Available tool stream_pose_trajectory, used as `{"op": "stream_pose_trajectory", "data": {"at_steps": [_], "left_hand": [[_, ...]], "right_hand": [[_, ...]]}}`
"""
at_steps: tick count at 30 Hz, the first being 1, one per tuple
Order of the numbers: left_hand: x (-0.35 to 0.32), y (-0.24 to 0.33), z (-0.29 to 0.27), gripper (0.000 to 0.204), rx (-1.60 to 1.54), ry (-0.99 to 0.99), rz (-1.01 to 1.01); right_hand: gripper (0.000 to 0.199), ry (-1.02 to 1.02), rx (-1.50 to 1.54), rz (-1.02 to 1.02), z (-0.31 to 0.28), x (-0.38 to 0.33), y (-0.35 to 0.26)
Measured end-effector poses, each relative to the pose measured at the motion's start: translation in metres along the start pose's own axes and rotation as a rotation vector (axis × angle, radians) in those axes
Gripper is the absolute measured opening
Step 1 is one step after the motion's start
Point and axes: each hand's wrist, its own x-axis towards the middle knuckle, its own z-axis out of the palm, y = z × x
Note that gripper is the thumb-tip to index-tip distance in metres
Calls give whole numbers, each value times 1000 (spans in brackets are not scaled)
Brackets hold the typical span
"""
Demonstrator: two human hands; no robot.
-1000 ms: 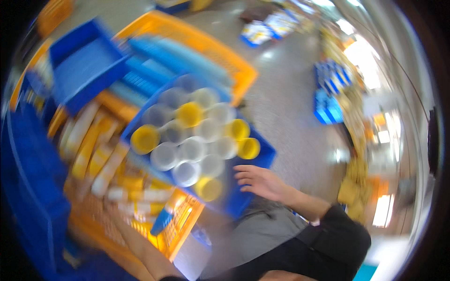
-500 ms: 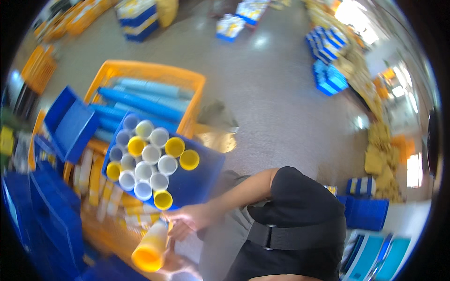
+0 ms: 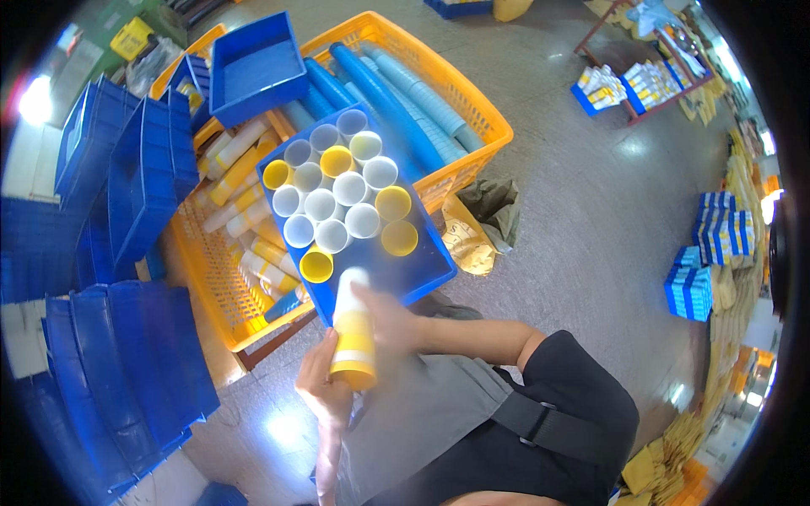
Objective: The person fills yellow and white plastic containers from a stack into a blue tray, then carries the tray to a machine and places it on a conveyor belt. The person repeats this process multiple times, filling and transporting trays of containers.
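Note:
A yellow and white plastic tube (image 3: pixel 354 343) is tilted in front of me, its yellow end lower and nearer to me. My left hand (image 3: pixel 324 381) grips it at the yellow end, fingers along its left side. My right hand (image 3: pixel 393 325), blurred, closes on its upper right side; some of its fingers are hidden. Just beyond sits a blue tray (image 3: pixel 337 282), in which several white tubes (image 3: pixel 321 205) and yellow tubes (image 3: pixel 316 265) stand on end, open mouths up. The tray's near right part shows bare blue floor.
An orange crate (image 3: pixel 494 126) of blue rolls (image 3: pixel 396 105) stands behind the tray. Another orange crate (image 3: pixel 207 282), at left, holds loose yellow and white tubes (image 3: pixel 240 173). An empty blue bin (image 3: pixel 257 72) rests above it. Blue bins (image 3: pixel 126 363) are stacked at left.
My view has swung left, so the tray and crates sit farther right. The held tube has come up and right, closer to the tray's near edge, with both hands around it.

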Motion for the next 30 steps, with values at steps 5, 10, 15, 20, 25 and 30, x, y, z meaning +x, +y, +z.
{"op": "stream_pose_trajectory", "data": {"at_steps": [5, 10, 15, 20, 25, 30], "left_hand": [[0, 6, -1, 29, -130, 141, -219], [7, -7, 5, 29, -31, 176, -89], [0, -27, -9, 21, 214, 264, -141], [10, -66, 16, 15, 221, 130, -240], [43, -78, 34, 30, 263, 143, -99], [40, -28, -3, 31, 294, 185, -22]], "right_hand": [[68, 317, 867, 390, -40, 27, -8], [52, -340, -43, 186, -16, -2, -2], [34, -52, 795, 402, -33, 39, 20], [46, 333, 562, 477, -71, 34, 23], [45, 13, -157, 279, -58, 1, -27], [49, -15, -1018, -262, -11, -36, -69]]}}
